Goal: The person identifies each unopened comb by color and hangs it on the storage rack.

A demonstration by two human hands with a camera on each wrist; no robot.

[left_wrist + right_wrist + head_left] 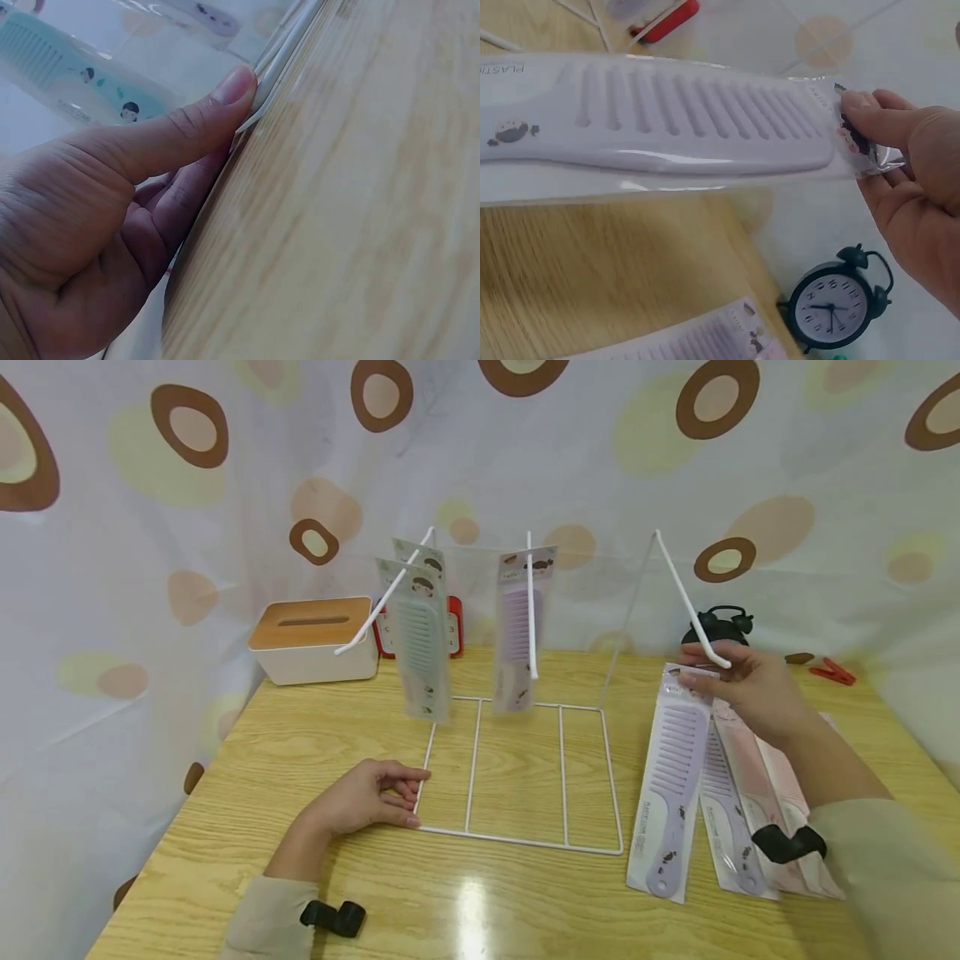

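A white wire display rack stands on the table, with three hook arms at the top. At its front left base corner my left hand holds the wire, thumb on the rod. My right hand pinches the top of a packaged lilac comb between thumb and fingers, beside the right hook's tip. In the right wrist view this comb stretches left from the fingers. Packaged green combs hang on the left hook and a packaged lilac comb on the middle one.
Under the right forearm lie another packaged lilac comb and packaged pink combs. A tissue box and a partly hidden red-framed object are at the back left. A black alarm clock and red clip are at the back right.
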